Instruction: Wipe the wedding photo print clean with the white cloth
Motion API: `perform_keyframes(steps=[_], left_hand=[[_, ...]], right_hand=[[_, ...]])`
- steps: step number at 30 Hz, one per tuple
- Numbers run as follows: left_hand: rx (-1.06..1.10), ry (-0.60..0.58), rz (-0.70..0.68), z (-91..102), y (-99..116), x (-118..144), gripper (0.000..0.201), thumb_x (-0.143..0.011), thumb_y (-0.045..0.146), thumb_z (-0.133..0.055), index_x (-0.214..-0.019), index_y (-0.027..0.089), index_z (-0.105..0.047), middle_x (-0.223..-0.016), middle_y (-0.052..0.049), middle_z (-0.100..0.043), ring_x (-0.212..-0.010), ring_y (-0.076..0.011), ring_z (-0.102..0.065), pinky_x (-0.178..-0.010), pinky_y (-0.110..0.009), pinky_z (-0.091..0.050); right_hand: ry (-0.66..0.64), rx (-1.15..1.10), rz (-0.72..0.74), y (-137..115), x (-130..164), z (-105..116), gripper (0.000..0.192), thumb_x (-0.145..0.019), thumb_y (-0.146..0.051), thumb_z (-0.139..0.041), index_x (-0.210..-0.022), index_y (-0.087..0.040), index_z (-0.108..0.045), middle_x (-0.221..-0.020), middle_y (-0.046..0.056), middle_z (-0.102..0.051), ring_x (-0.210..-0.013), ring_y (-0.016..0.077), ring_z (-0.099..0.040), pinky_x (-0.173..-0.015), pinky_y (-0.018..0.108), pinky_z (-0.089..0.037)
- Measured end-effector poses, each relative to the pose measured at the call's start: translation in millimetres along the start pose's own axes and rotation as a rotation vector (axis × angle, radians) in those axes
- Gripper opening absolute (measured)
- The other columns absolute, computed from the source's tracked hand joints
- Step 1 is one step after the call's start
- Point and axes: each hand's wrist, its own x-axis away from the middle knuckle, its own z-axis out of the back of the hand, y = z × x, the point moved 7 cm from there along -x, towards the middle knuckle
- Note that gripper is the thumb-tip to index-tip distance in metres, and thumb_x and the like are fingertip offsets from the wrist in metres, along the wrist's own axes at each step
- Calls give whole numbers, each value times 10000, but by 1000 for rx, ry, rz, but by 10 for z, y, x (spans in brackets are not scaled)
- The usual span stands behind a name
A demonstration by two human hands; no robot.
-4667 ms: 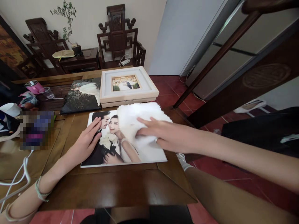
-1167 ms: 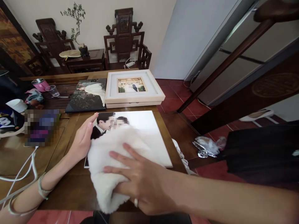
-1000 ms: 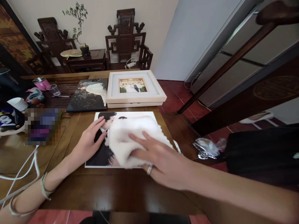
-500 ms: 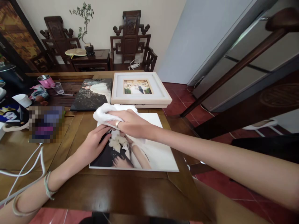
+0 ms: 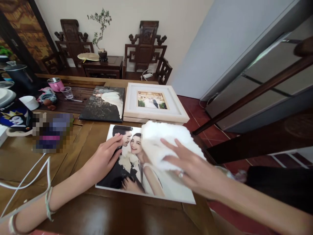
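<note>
Photo panel [image 5: 137, 169] flat on the bench [image 5: 117, 215], left hand [image 5: 107, 153] laid flat at its 10 o'clock, right hand [image 5: 194, 168] spread over a white cloth [image 5: 156, 142] at 2 o'clock.
Whether the right hand grips the cloth I cannot tell. A hard sideways push could skid the panel toward the bench edge close by at 3 o'clock; the framed picture [image 5: 153, 99] limits room at 12 o'clock, 6 o'clock offers more.

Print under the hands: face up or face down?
Face up: the couple pictured on the print shows beside the white cloth.
</note>
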Motion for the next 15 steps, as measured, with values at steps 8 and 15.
perform_keyframes(steps=[8, 15], left_hand=[[-18, -45, 39, 49, -105, 68, 342, -978, 206, -414, -1304, 201, -514, -1420, -104, -521, -1343, -228, -460, -1081, -438, -444], [-77, -37, 67, 91, -131, 107, 337, -972, 182, -387, -1286, 197, -507, -1433, -113, -502, -1358, -238, -439, -1064, -444, -460]], right_hand=[[58, 6, 327, -658, 1, -228, 251, -666, -50, -497, -757, -233, -643, -1481, 58, -441, -1428, 329, -225, -1124, 658, -185], [-84, -40, 222, -453, -344, -199, 362, -616, 3, -457, -847, -185, -663, -1532, 81, -341, -1445, 360, -68, -1081, 730, -168]])
